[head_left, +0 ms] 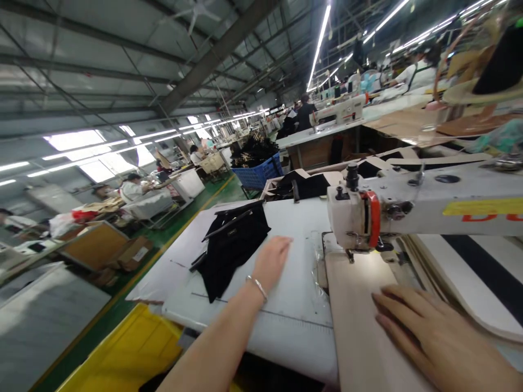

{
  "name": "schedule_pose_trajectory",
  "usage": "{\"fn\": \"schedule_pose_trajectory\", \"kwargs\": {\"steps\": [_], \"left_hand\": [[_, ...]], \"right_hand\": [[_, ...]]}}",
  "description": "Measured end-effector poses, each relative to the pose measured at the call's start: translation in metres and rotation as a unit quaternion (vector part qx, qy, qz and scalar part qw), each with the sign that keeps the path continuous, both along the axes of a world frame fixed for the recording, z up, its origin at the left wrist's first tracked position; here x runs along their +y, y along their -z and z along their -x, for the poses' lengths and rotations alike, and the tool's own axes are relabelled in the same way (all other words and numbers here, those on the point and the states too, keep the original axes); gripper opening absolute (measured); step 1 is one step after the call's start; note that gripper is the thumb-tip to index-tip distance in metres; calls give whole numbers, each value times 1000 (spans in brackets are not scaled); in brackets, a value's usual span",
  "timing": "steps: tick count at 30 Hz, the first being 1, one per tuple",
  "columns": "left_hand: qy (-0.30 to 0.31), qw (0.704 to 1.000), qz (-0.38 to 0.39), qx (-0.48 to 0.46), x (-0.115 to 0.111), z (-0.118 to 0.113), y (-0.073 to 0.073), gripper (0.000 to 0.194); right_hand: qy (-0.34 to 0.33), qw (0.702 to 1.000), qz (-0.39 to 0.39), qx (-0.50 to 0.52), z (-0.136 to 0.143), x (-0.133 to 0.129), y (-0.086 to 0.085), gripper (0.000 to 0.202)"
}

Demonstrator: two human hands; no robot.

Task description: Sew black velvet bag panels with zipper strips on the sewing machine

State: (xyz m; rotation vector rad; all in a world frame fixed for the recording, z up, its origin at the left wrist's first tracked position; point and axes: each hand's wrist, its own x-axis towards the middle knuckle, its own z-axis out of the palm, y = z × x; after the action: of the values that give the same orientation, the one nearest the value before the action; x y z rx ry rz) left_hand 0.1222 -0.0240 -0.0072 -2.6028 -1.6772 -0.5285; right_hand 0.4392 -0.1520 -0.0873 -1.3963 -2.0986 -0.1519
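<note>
My left hand, a bracelet at its wrist, is over the pale sewing table with its fingers drawn together. Whether anything small is between them is hidden. Left of it lies a dark fabric piece with narrow strips on top. My right hand rests with fingers stretched out flat on a long beige panel. That panel runs under the head of the sewing machine, near the lit needle area.
Beige panels with a black stripe are stacked at right. Behind the table stands a blue crate full of dark pieces. A yellow bin sits below the table's left edge. Other people work at tables farther off, beyond a green aisle.
</note>
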Motion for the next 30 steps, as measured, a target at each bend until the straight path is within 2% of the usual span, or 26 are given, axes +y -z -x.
{"fn": "schedule_pose_trajectory", "kwargs": {"steps": [2, 4, 7, 9, 11, 15, 16, 17, 18, 19, 20, 22, 23, 24, 26, 27, 28, 30], "left_hand": [[-98, 995, -28, 21, 13, 47, -9, 33], [-138, 989, -24, 39, 21, 86, -12, 36], [-143, 988, -10, 61, 25, 117, -14, 34], [-140, 988, -20, 69, 25, 125, -25, 32], [-148, 985, -57, 72, 22, 132, -52, 30], [-159, 968, -187, 58, -1, 131, -128, 24], [-134, 964, -225, 47, -11, 123, -142, 26], [-69, 961, -267, 31, -21, 110, -150, 30], [15, 960, -280, 16, -31, 94, -152, 34], [105, 959, -261, 10, -41, 74, -147, 37], [186, 959, -212, 17, -49, 52, -135, 38], [324, 940, -91, 61, -61, 9, -97, 38], [356, 930, -46, 84, -62, -9, -74, 37], [344, 935, -29, 87, -60, -22, -50, 32], [207, 975, -15, 75, -49, -37, -10, 35], [137, 988, -8, 63, -41, -38, 5, 42], [81, 995, 2, 52, -32, -36, 16, 47], [28, 999, 30, 26, -15, -29, 25, 47]], "right_hand": [[6, 999, 1, -32, 4, 12, 5, 48], [7, 999, 8, -42, 5, 17, 13, 51], [11, 999, 22, -36, 3, 16, 19, 51], [9, 999, 29, -33, 2, 14, 18, 50], [5, 999, 31, -36, 2, 14, 14, 50], [-9, 998, 31, -55, 3, 19, -2, 42], [-12, 997, 37, -63, 4, 22, -7, 39], [-11, 996, 44, -70, 7, 25, -11, 38], [-9, 996, 49, -78, 10, 27, -15, 37], [-7, 995, 50, -83, 13, 30, -19, 38], [-5, 995, 47, -86, 16, 32, -22, 39], [-7, 995, 41, -86, 21, 34, -27, 40], [-8, 996, 40, -84, 22, 34, -28, 40], [-10, 996, 41, -83, 23, 34, -30, 40], [-11, 996, 42, -79, 24, 31, -31, 39], [-11, 996, 42, -77, 24, 31, -32, 38], [-12, 996, 41, -75, 23, 30, -33, 38], [-12, 996, 42, -74, 23, 29, -34, 38]]}}
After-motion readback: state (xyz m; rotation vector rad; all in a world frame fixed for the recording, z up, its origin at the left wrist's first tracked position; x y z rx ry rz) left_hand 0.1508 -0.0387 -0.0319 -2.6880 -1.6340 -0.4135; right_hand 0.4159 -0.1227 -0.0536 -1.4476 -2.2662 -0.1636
